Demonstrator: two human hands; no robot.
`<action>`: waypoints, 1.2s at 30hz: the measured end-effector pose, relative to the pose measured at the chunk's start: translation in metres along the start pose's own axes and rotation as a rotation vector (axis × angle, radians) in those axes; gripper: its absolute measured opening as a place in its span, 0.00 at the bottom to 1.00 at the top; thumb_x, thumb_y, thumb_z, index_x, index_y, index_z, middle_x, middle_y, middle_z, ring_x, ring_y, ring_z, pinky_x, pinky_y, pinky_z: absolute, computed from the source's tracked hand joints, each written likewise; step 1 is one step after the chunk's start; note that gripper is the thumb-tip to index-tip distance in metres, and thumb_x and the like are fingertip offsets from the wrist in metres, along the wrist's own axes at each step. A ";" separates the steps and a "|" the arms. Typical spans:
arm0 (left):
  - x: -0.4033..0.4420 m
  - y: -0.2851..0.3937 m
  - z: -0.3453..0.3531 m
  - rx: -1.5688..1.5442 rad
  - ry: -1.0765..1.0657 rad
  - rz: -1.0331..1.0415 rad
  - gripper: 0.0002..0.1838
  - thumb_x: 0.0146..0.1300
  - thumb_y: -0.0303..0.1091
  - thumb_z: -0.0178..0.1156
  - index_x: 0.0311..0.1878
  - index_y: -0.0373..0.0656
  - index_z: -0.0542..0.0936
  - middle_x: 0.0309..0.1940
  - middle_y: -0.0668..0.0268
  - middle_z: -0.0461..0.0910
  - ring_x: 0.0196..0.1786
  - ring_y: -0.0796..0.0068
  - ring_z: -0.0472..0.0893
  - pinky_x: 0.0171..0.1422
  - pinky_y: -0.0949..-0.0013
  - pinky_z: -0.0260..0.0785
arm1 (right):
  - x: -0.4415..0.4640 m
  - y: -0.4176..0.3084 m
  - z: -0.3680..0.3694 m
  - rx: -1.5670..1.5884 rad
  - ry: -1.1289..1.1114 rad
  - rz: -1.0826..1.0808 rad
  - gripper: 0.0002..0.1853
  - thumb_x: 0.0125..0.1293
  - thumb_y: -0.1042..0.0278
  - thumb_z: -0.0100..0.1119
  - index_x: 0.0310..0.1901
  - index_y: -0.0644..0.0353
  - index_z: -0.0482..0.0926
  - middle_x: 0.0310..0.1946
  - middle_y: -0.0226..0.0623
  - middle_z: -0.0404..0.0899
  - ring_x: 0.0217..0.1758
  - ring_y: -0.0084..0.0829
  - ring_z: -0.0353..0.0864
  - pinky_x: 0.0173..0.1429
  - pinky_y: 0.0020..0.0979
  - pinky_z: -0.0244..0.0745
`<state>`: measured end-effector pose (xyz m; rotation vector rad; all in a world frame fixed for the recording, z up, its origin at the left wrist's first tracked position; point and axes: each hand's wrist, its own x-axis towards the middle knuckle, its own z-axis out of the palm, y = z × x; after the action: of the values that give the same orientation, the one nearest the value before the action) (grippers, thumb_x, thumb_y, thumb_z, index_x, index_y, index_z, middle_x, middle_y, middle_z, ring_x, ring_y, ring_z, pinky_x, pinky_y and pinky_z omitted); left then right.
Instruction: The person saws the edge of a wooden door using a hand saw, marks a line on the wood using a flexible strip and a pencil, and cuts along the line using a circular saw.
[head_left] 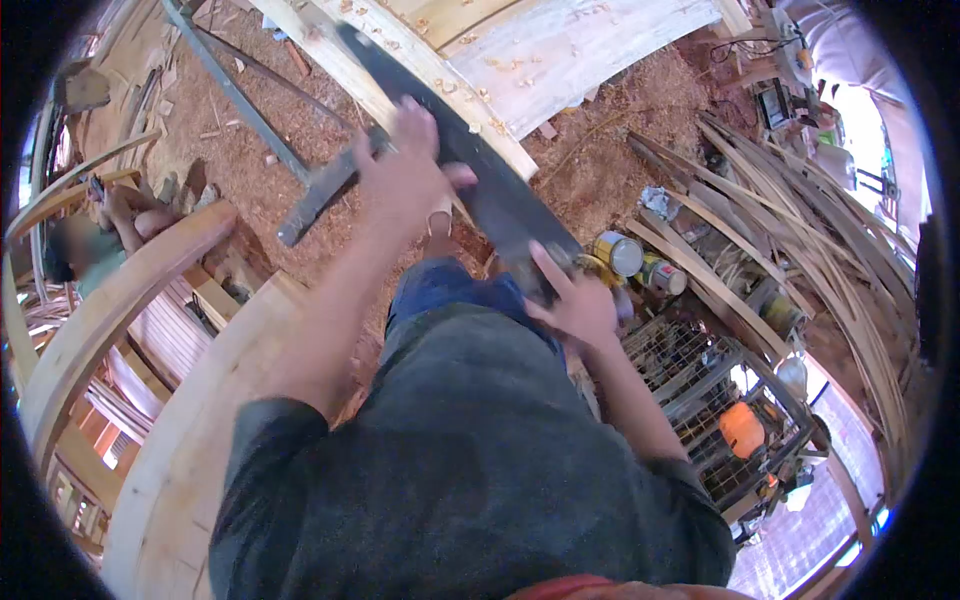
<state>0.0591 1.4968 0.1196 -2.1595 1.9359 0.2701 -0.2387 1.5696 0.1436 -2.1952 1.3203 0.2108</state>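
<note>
A dark handsaw [500, 190] slants across the view, its wide end near my body and its narrow end over a pale wooden board [460, 85]. My right hand [578, 308] grips the wide end, with the index finger stretched along it; the handle is mostly hidden. Beside the blade, on its left, my left hand [405, 170] is open with its fingers spread. It is slightly blurred, and I cannot tell whether it touches the blade or the wood below.
Grey metal bars [315, 195] stand left of the saw. Paint cans [620, 255], a metal rack [680, 370] and stacked wood strips [800, 220] lie to the right. A curved timber [130, 300] and a seated person [100, 240] are at left. Shavings cover the ground.
</note>
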 end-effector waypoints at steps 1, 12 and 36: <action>0.024 -0.031 0.014 -0.128 0.046 -0.013 0.58 0.67 0.76 0.50 0.83 0.33 0.53 0.86 0.49 0.47 0.88 0.59 0.50 0.85 0.44 0.50 | 0.032 -0.022 -0.004 0.013 0.023 0.006 0.48 0.55 0.43 0.74 0.79 0.25 0.64 0.48 0.53 0.86 0.40 0.54 0.88 0.45 0.49 0.85; -0.042 0.046 -0.004 -0.060 -0.155 0.118 0.56 0.69 0.76 0.47 0.84 0.37 0.54 0.87 0.52 0.46 0.88 0.60 0.47 0.84 0.31 0.37 | -0.073 0.043 0.005 0.045 0.036 -0.059 0.50 0.55 0.44 0.76 0.80 0.26 0.62 0.59 0.46 0.83 0.47 0.53 0.88 0.50 0.47 0.84; -0.034 0.033 0.006 -0.034 -0.074 0.235 0.51 0.70 0.74 0.48 0.84 0.44 0.58 0.86 0.59 0.51 0.87 0.60 0.52 0.81 0.29 0.43 | -0.078 0.040 -0.008 0.112 0.053 -0.043 0.46 0.56 0.42 0.72 0.78 0.17 0.64 0.49 0.46 0.85 0.46 0.51 0.87 0.51 0.48 0.82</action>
<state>0.0230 1.5279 0.1223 -1.9111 2.1573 0.4199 -0.3129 1.6111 0.1669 -2.1455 1.2806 0.0610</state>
